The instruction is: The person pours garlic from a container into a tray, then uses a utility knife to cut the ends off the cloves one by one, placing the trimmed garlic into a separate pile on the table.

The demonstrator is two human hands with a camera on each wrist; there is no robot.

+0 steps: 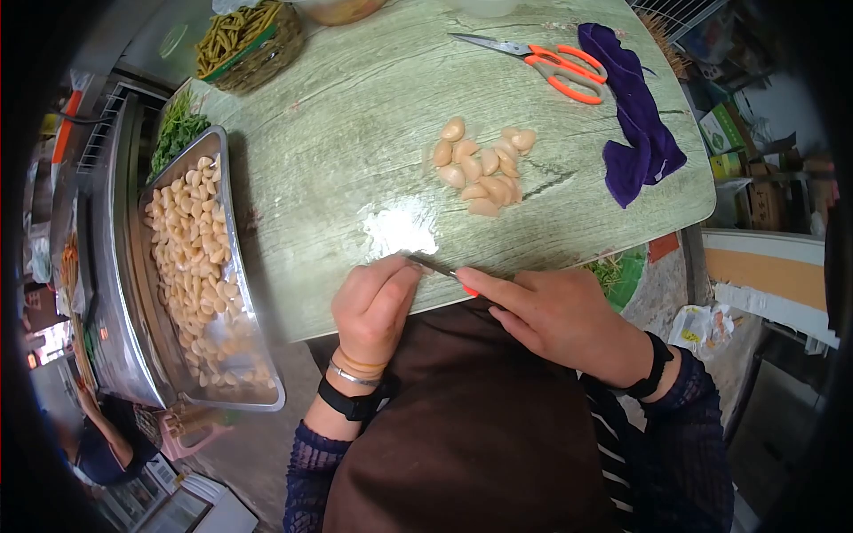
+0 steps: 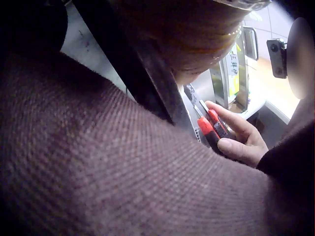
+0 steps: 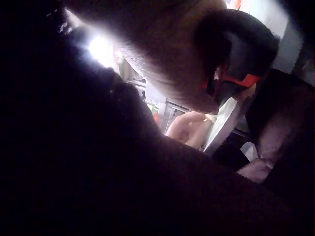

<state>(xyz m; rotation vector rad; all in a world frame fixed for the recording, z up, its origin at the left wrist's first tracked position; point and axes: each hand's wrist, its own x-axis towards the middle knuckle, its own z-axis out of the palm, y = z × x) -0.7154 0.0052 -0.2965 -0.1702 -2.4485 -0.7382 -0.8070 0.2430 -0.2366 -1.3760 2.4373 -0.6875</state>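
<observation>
In the head view my left hand (image 1: 378, 306) is at the table's near edge, fingers curled and fingertips together around a small pale garlic clove (image 1: 427, 270), mostly hidden. My right hand (image 1: 569, 322) grips a small knife (image 1: 437, 266), index finger stretched along it, blade pointing at the left fingertips. The knife's red-and-black handle (image 2: 209, 129) shows in the left wrist view, with the right thumb and fingers around it. A loose pile of peeled garlic cloves (image 1: 474, 171) lies on the table beyond both hands. The right wrist view is mostly dark.
A metal tray (image 1: 233, 258) full of cloves stands at the left beside the table (image 1: 338, 124). Orange-handled scissors (image 1: 569, 73) and a purple cloth (image 1: 635, 133) lie at the far right. A basket of green beans (image 1: 253, 67) stands far left, near leafy greens (image 1: 180, 133).
</observation>
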